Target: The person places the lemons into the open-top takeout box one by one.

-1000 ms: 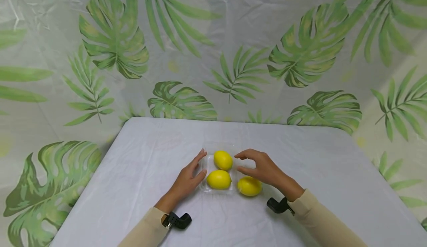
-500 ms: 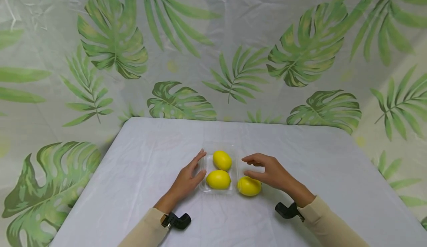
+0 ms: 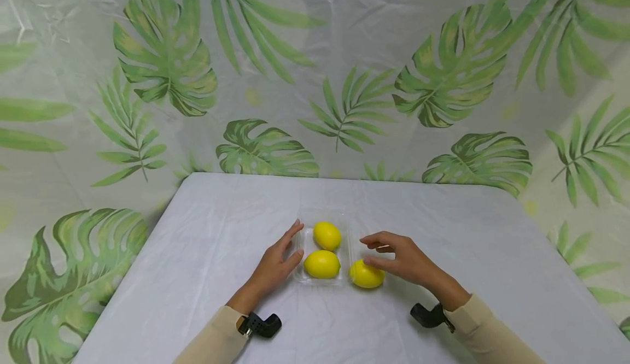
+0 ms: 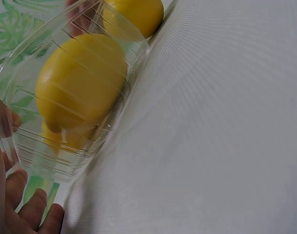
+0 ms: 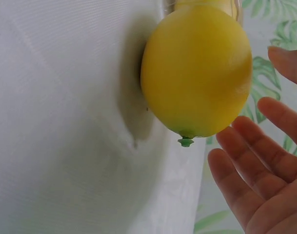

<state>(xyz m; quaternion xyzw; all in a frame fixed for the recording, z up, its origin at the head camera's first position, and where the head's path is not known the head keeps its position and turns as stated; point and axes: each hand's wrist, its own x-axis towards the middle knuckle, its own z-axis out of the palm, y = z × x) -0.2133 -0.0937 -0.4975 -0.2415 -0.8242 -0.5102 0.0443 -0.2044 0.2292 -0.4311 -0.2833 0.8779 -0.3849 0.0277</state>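
A clear plastic container (image 3: 350,246) sits on the white-covered table with two yellow lemons inside, a far lemon (image 3: 327,235) and a near lemon (image 3: 321,265). Along the container's left side rests my left hand (image 3: 272,268), fingers extended and thumb apart, touching its edge. A third lemon (image 3: 366,276) lies outside, against the container's right side; in the right wrist view this lemon (image 5: 197,73) shows a small green stem end. My right hand (image 3: 406,257) hovers over and right of it, fingers loosely bent, holding nothing. Its thumb overlaps the lemon in the head view.
The white tablecloth (image 3: 236,205) covers the table up to its back edge. Behind hangs a leaf-patterned curtain (image 3: 364,41). A black wrist camera (image 3: 266,326) is strapped to the left wrist, another black camera (image 3: 428,316) to the right.
My right hand has moved right and slightly toward the body, from beside the container to over the third lemon. My left hand and the lemons stay in place.
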